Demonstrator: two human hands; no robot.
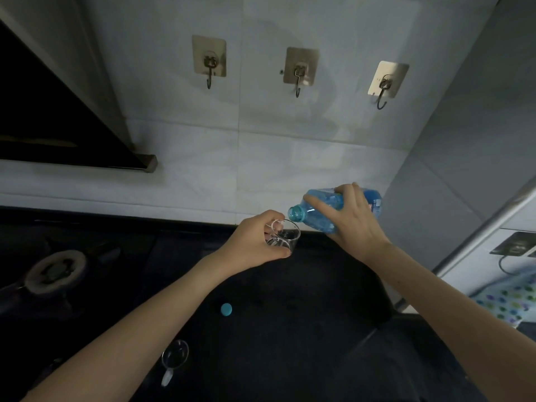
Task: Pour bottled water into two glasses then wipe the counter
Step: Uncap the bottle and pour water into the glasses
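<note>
Head: right hand (352,219) around bottle (324,211)

Bottle (322,211) right of glass (285,237); cap (226,309) nearer.

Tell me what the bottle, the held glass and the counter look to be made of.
Bottle: thin blue-tinted clear plastic, judging by its ribbed threaded neck. Held glass: clear and glossy, with a handle and bright rim highlights; glass or hard plastic, I cannot tell which. Counter: dark, smooth and faintly reflective, possibly stone or laminate.
</note>
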